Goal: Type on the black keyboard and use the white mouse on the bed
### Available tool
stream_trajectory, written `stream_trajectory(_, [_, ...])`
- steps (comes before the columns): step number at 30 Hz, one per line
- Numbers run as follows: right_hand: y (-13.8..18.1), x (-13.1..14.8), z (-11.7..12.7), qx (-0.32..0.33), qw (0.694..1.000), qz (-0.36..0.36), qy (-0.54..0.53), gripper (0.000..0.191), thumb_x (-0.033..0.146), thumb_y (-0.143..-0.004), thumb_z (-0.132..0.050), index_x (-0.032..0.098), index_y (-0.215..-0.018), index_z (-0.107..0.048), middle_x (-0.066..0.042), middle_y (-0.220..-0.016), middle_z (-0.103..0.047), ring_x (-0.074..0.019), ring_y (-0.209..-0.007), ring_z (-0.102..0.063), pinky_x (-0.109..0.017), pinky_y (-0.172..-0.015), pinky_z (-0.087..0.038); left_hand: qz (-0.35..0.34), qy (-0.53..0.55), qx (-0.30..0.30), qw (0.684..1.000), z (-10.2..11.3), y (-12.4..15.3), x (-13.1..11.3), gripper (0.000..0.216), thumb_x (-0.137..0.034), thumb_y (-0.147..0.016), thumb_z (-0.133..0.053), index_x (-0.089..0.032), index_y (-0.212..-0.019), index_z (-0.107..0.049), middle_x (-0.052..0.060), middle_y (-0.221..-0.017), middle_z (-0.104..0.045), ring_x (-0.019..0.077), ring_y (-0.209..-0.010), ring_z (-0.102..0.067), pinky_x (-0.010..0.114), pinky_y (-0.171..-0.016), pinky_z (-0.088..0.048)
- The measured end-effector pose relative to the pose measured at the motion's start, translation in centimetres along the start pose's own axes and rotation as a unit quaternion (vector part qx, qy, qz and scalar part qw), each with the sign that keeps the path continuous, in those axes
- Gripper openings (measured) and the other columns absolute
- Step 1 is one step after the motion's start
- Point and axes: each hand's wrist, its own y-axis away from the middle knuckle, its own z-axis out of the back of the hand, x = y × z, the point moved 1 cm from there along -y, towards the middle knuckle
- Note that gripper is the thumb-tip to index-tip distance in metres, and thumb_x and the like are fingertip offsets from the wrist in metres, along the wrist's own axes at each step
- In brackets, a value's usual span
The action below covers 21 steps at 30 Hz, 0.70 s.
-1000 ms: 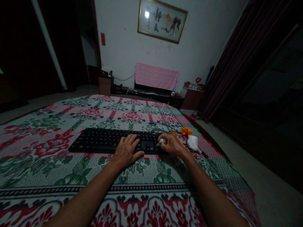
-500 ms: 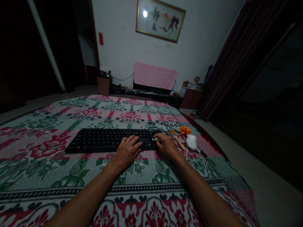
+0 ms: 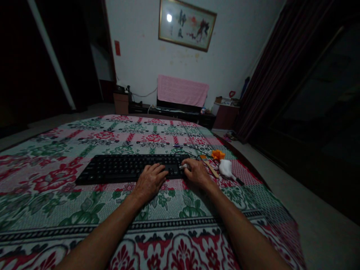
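Note:
A black keyboard (image 3: 112,168) lies across the patterned bedspread. My left hand (image 3: 152,178) rests on its lower edge right of the middle, palm down, with the fingers stretched over the keys. At the keyboard's right end, my right hand (image 3: 195,172) is closed, pinching a small white piece (image 3: 183,166) against the number keys. Whether that piece is cloth, cotton or something else is too small to tell. Just right of this hand lies a flat brush (image 3: 211,168) with a pale wooden handle. Beside it are a crumpled orange cloth (image 3: 218,154) and a white rounded thing (image 3: 225,168).
The bedspread (image 3: 92,210) covers the whole bed. A thin dark cable (image 3: 194,154) runs behind the keyboard's right end, near a slim purple stick (image 3: 177,146). A small black piece (image 3: 239,181) touches the white thing's end. Beyond the bed, a pink towel (image 3: 182,90) drapes a screen.
The whole view has shifted slightly left and down. Both hands keep nearly the same places on the keyboard, the right one still pinching the white piece.

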Motion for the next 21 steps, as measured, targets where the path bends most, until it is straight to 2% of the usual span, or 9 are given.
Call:
stream_trajectory(3, [0.0, 0.3, -0.2, 0.031, 0.999, 0.003, 0.021, 0.026, 0.009, -0.070, -0.050, 0.017, -0.090, -0.065, -0.005, -0.085, -0.068, -0.0172, -0.080, -0.059, -0.026, -0.076, -0.041, -0.001, 0.005, 0.000, 1.000, 0.0, 0.0, 0.1, 0.023, -0.023, -0.088, -0.051, -0.022, -0.107, -0.064, 0.008, -0.117, -0.063, 0.0248, -0.113, -0.052, 0.041, -0.088, -0.041])
stream_trajectory(8, [0.1, 1.0, 0.3, 0.049, 0.998, -0.019, 0.028, 0.025, 0.009, -0.067, -0.052, 0.017, -0.086, -0.065, -0.003, -0.077, -0.066, -0.0158, -0.070, -0.057, -0.024, -0.069, -0.039, 0.008, 0.010, 0.001, 1.000, 0.0, 0.1, 0.0, 0.023, -0.023, -0.088, -0.051, -0.020, -0.108, -0.063, 0.009, -0.119, -0.062, 0.0244, -0.113, -0.052, 0.041, -0.090, -0.041])
stream_trajectory(11, [0.1, 1.2, 0.5, 0.052, 0.998, -0.027, 0.028, 0.025, 0.009, -0.066, -0.051, 0.017, -0.086, -0.066, -0.003, -0.077, -0.066, -0.0156, -0.071, -0.056, -0.024, -0.067, -0.038, 0.012, 0.009, 0.003, 1.000, -0.1, 0.2, 0.1, 0.025, -0.023, -0.089, -0.050, -0.017, -0.110, -0.061, 0.010, -0.120, -0.061, 0.0247, -0.114, -0.052, 0.041, -0.092, -0.040])
stream_trajectory(17, [0.1, 1.0, 1.3, 0.076, 0.997, -0.029, -0.009, 0.024, 0.011, -0.065, -0.051, 0.018, -0.083, -0.066, 0.001, -0.067, -0.062, -0.0127, -0.062, -0.052, -0.022, -0.060, -0.034, 0.001, 0.015, 0.009, 1.000, 0.1, 0.4, 0.3, 0.024, -0.026, -0.088, -0.051, -0.018, -0.109, -0.062, 0.010, -0.120, -0.062, 0.0248, -0.113, -0.053, 0.043, -0.092, -0.040])
stream_trajectory(21, [-0.1, 0.3, 2.1, 0.039, 0.997, -0.048, -0.051, 0.019, 0.014, -0.068, -0.051, 0.018, -0.079, -0.064, 0.003, -0.062, -0.057, -0.0114, -0.058, -0.048, -0.021, -0.058, -0.033, -0.003, 0.022, 0.003, 1.000, 0.2, 0.4, 0.3, 0.025, -0.026, -0.088, -0.051, -0.017, -0.108, -0.062, 0.010, -0.119, -0.063, 0.0246, -0.112, -0.053, 0.042, -0.091, -0.040])
